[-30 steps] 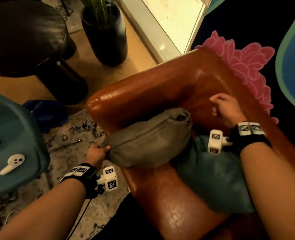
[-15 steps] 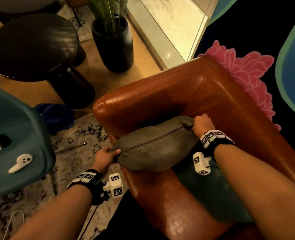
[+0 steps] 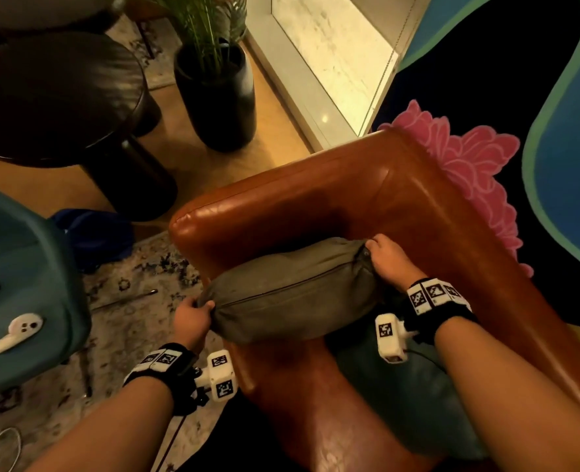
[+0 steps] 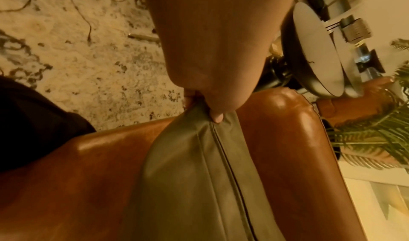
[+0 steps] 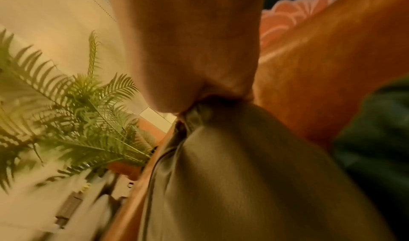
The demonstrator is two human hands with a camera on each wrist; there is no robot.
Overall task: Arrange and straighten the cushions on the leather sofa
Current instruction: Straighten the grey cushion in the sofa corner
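Observation:
A grey-olive cushion (image 3: pixel 292 291) stands on edge along the arm of the brown leather sofa (image 3: pixel 315 206), its seam facing up. My left hand (image 3: pixel 191 318) pinches its near-left corner, thumb on top, as the left wrist view shows on the cushion (image 4: pixel 199 183) under the left hand (image 4: pixel 210 108). My right hand (image 3: pixel 385 260) grips the far-right corner, bunching the cushion (image 5: pixel 232 174) under the right hand (image 5: pixel 199 94). A dark teal cushion (image 3: pixel 407 400) lies on the seat under my right forearm.
A black planter (image 3: pixel 217 97) with green fronds and a dark round table (image 3: pixel 53 97) stand on the floor beyond the sofa arm. A teal seat (image 3: pixel 19 284) with a white controller (image 3: pixel 16 332) is at left. A patterned rug (image 3: pixel 125 321) lies below.
My right hand came down from the sofa back and took hold of the grey cushion's far corner. The left hand has kept its hold on the near corner.

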